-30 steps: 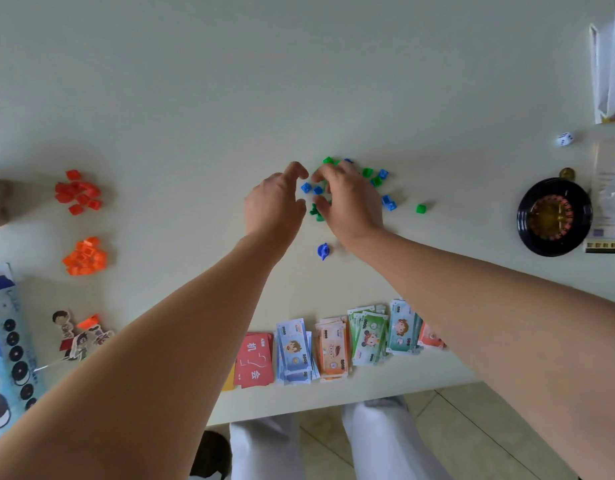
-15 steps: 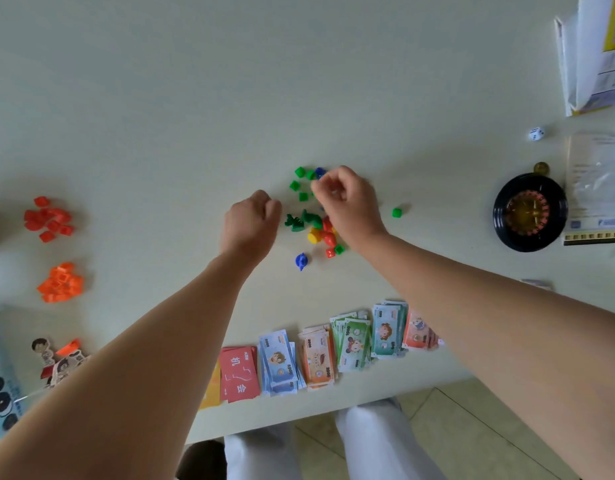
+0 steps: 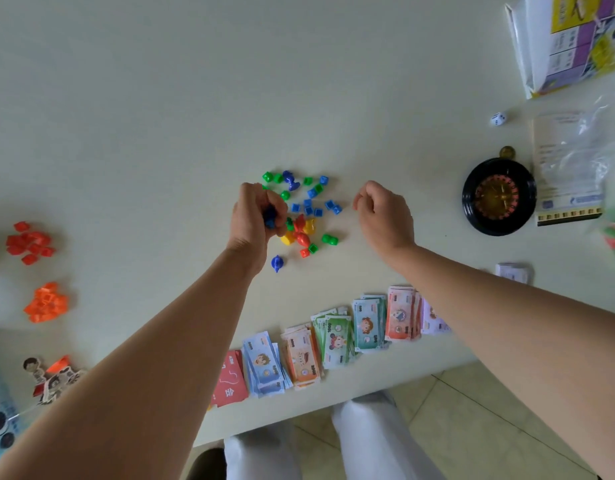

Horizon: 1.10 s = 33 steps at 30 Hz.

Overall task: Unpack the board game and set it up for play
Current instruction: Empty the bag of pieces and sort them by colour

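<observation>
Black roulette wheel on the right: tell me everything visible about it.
The roulette wheel is a round dish, glossy black plastic by its look, with a red-and-dark ring and a gold centre. It lies flat on the table, right of the right hand, untouched. A brass-coloured disc sits just beyond its far rim; a printed sheet lies beside it.

A pale cream table fills the view, with beige floor tiles beyond its near edge.

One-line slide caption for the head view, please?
Left hand grips blue pieces beside mixed pile; right hand curled nearby.
</observation>
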### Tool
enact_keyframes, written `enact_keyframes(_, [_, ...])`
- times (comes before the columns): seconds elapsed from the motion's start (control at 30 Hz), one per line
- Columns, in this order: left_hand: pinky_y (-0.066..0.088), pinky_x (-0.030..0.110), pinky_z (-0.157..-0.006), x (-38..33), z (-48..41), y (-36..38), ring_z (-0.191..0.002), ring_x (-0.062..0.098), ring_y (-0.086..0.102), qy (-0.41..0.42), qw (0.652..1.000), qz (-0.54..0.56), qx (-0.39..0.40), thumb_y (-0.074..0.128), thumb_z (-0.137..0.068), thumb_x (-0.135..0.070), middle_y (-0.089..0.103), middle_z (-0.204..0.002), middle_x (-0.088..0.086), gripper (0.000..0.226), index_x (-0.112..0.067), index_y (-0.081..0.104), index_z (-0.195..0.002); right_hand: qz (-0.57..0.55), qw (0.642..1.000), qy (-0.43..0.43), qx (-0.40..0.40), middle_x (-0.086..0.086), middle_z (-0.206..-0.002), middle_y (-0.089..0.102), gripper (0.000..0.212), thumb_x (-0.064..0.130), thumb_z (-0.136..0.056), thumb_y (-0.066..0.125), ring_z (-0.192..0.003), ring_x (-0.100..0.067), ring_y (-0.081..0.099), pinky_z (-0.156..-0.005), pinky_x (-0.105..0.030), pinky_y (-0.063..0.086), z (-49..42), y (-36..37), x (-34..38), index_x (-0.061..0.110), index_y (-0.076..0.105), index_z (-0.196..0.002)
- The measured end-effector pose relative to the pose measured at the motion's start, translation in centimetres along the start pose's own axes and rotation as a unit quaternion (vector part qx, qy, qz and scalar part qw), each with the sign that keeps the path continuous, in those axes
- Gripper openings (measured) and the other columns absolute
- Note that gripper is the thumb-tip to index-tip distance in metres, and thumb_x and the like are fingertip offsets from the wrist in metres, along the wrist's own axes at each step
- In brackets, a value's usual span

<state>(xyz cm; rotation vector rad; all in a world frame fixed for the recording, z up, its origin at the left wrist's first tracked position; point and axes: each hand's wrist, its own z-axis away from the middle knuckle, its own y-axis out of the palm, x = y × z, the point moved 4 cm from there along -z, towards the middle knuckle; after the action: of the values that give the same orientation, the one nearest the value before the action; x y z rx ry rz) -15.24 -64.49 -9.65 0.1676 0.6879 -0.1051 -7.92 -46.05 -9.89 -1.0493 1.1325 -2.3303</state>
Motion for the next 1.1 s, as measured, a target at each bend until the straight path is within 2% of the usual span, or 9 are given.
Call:
enact_keyframes(0.1, [0.023, 0.024, -0.046, 0.0, -0.7, 0.5, -0.042, 0.009, 0.031, 0.059, 0.979, -0.187, -0.048, 0.048, -0.087, -0.020, 0.040, -0.051, -0.003, 0.028, -0.015, 0.049, -0.059, 0.071, 0.994, -0.076, 0.023, -0.005, -0.078, 0.062, 0.018, 0.021, -0.091, 0.049, -0.078, -0.034, 0.059, -0.061, -0.033, 0.039, 0.3, 0.6, 0.9, 0.012, 0.051, -0.106])
enact_keyframes(0.2, [0.035, 0.025, -0.048, 0.0, -0.8, 1.3, -0.053, 0.008, 0.048, 0.115, 0.890, -0.436, -0.061, 0.059, -0.085, -0.020, 0.051, -0.059, -0.007, 0.002, -0.019, 0.060, -0.086, 0.124, 0.981, -0.143, 0.040, -0.003, -0.091, 0.062, 0.037, 0.031, -0.090, 0.055, -0.081, -0.031, 0.062, -0.060, -0.031, 0.040, 0.5, 1.8, 1.6, 0.010, 0.043, -0.119])
enact_keyframes(0.27, [0.035, 0.029, -0.055, 0.3, -0.7, 1.8, -0.070, 0.021, 0.055, 0.114, 0.843, -0.522, -0.069, 0.059, -0.083, -0.018, 0.059, -0.070, -0.001, 0.018, -0.022, 0.058, -0.099, 0.178, 0.969, -0.167, 0.049, -0.006, -0.102, 0.063, 0.040, 0.033, -0.093, 0.052, -0.084, -0.030, 0.064, -0.061, -0.033, 0.044, 0.4, 2.7, 1.7, 0.010, 0.042, -0.123])
enact_keyframes(0.5, [0.034, 0.031, -0.067, -0.5, -1.3, 3.0, -0.092, 0.032, 0.056, 0.143, 0.749, -0.639, -0.098, 0.061, -0.084, -0.015, 0.063, -0.097, 0.009, 0.026, -0.021, 0.061, -0.109, 0.249, 0.949, -0.174, 0.080, -0.012, -0.111, 0.061, 0.039, 0.025, -0.099, 0.043, -0.094, -0.036, 0.062, -0.062, -0.034, 0.035, -0.6, 3.5, 1.9, 0.006, 0.039, -0.133])
enact_keyframes(0.6, [0.033, 0.031, -0.066, -0.6, -1.7, 3.0, -0.088, 0.030, 0.055, 0.155, 0.728, -0.662, -0.087, 0.060, -0.086, -0.017, 0.062, -0.094, 0.007, 0.018, -0.019, 0.063, -0.103, 0.146, 0.973, -0.151, 0.091, -0.012, -0.102, 0.063, 0.032, 0.020, -0.096, 0.046, -0.090, -0.034, 0.062, -0.067, -0.035, 0.042, -0.8, 3.2, 1.3, 0.004, 0.047, -0.123])
enact_keyframes(0.7, [0.034, 0.029, -0.063, -0.3, -1.9, 2.6, -0.076, 0.024, 0.048, 0.141, 0.769, -0.619, -0.078, 0.059, -0.085, -0.023, 0.054, -0.078, 0.000, 0.012, -0.020, 0.061, -0.096, -0.083, 0.988, -0.044, 0.123, -0.003, -0.083, 0.059, 0.013, 0.017, -0.089, 0.054, -0.075, -0.023, 0.055, -0.066, -0.030, 0.041, -1.2, 2.5, 0.7, 0.008, 0.054, -0.097])
enact_keyframes(0.8, [0.032, 0.027, -0.053, 0.0, -1.8, 1.9, -0.058, 0.017, 0.043, 0.094, 0.903, -0.416, -0.057, 0.048, -0.081, -0.022, 0.047, -0.062, -0.001, 0.011, -0.017, 0.056, -0.076, -0.209, 0.959, 0.060, 0.181, -0.008, -0.068, 0.047, 0.013, 0.007, -0.088, 0.043, -0.055, -0.017, 0.044, -0.051, -0.023, 0.034, -1.6, 2.0, 0.5, 0.006, 0.050, -0.077])
enact_keyframes(0.87, [0.025, 0.023, -0.048, -0.1, -1.4, 1.6, -0.046, 0.014, 0.034, 0.044, 0.970, -0.237, -0.040, 0.036, -0.073, -0.013, 0.041, -0.055, 0.003, 0.018, -0.012, 0.051, -0.063, -0.346, 0.896, 0.169, 0.222, -0.006, -0.053, 0.037, 0.022, 0.009, -0.085, 0.030, -0.037, -0.013, 0.026, -0.039, -0.017, 0.020, -1.3, 1.8, 0.7, 0.012, 0.042, -0.067])
enact_keyframes(1.1, [0.023, 0.023, -0.048, -0.3, -0.7, 1.8, -0.045, 0.017, 0.032, -0.036, 0.993, -0.114, -0.004, 0.033, -0.071, -0.019, 0.046, -0.056, 0.010, 0.026, -0.010, 0.051, -0.055, -0.443, 0.844, 0.177, 0.244, -0.006, -0.051, 0.046, 0.022, 0.021, -0.067, 0.031, -0.035, -0.014, 0.031, -0.039, -0.015, 0.016, -1.0, 2.5, 0.8, 0.010, 0.046, -0.057])
